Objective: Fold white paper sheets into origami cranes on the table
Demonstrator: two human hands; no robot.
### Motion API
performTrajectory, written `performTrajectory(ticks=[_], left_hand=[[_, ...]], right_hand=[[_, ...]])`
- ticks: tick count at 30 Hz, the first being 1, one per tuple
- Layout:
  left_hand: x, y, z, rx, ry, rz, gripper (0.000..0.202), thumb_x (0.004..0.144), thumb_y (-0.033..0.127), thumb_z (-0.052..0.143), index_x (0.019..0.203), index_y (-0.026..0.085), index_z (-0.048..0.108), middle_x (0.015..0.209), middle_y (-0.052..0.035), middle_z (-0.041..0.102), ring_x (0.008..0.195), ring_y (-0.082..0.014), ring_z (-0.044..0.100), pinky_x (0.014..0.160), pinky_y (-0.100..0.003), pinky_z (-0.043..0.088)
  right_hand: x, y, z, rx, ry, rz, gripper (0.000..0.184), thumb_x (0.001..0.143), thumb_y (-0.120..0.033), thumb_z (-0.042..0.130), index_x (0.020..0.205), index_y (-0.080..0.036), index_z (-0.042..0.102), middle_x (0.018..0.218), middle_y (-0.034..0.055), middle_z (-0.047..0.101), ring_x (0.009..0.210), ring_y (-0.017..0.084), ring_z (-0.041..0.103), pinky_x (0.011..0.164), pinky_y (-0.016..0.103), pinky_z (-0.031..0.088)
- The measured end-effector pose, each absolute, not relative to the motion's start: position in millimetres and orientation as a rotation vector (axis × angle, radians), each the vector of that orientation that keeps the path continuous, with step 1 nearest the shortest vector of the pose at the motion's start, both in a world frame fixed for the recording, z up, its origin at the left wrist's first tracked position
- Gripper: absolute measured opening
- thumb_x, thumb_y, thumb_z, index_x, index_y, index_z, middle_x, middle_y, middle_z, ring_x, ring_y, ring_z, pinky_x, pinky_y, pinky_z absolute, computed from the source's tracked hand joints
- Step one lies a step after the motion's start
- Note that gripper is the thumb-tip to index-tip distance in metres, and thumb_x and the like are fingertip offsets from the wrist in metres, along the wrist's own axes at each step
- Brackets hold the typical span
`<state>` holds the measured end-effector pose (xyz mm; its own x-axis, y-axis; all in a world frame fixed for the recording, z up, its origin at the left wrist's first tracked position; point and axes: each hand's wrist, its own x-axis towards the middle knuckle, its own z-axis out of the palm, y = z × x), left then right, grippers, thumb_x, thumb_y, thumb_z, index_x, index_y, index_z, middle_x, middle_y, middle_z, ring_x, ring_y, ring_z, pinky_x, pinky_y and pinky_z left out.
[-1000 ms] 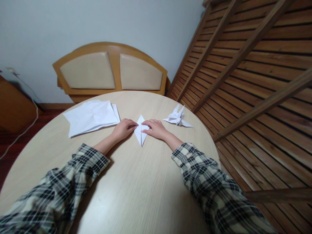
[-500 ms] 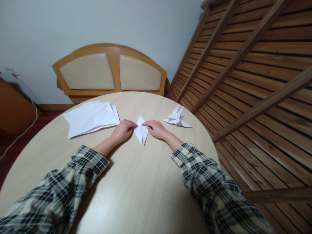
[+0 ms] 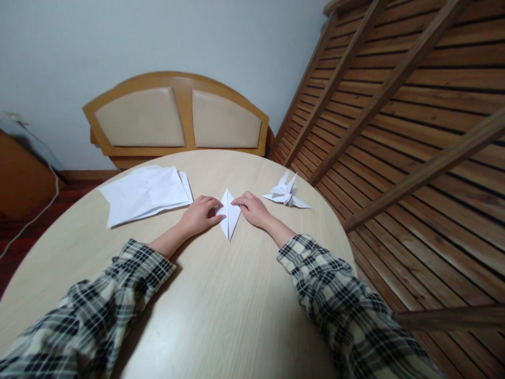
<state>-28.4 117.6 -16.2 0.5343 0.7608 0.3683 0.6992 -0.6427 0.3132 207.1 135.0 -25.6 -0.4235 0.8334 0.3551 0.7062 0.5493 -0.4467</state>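
Both forearms [image 3: 130, 287] slant inward; our left hand [image 3: 201, 215], thumb and forefinger parted, and curled right hand [image 3: 252, 209] touch the folded paper [image 3: 229, 223] mid-frame; some fingers hidden, we cannot tell whether either grips.

Head view: worn above the near side of the round table [image 3: 197, 316]
Facing: forward and down, past the far edge toward the padded headboard [image 3: 188, 118]
Nearness: close, plaid sleeves [image 3: 94, 310] filling the lower corners

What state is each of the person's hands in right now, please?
Left hand: partly open, touching the left side of the white, diamond-shaped folded paper.
Right hand: loosely curled, touching that paper's right side; whether it grips cannot be told.
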Motion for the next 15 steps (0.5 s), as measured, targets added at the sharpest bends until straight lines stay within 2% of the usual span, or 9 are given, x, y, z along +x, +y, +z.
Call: performTrajectory(ticks=[7, 15], left_hand=[[-30.3, 118.9, -19.5, 2.591, 1.275, 0.75, 0.027, 0.091, 0.038, 0.063, 0.112, 0.02, 0.068, 0.113, -0.0095, 0.069, 0.108, -0.0277, 0.057, 0.097, -0.045, 0.045], [-29.8, 117.5, -19.7, 2.541, 1.31, 0.851, 0.018, 0.093, 0.025, 0.055, 0.103, 0.018, 0.069, 0.104, -0.0107, 0.069, 0.1, -0.0266, 0.06, 0.093, -0.046, 0.048]], right_hand=[[207.1, 135.6, -30.9, -1.229, -2.213, 0.262, 0.037, 0.089, -0.005, 0.051, 0.108, -0.026, 0.074, 0.111, 0.006, 0.06, 0.109, 0.02, 0.054, 0.099, 0.037, 0.041], [206.8, 134.4, -28.1, -1.237, -2.2, 0.299, 0.026, 0.086, -0.012, 0.061, 0.105, -0.023, 0.075, 0.108, 0.0063, 0.062, 0.105, 0.02, 0.056, 0.098, 0.037, 0.043]])
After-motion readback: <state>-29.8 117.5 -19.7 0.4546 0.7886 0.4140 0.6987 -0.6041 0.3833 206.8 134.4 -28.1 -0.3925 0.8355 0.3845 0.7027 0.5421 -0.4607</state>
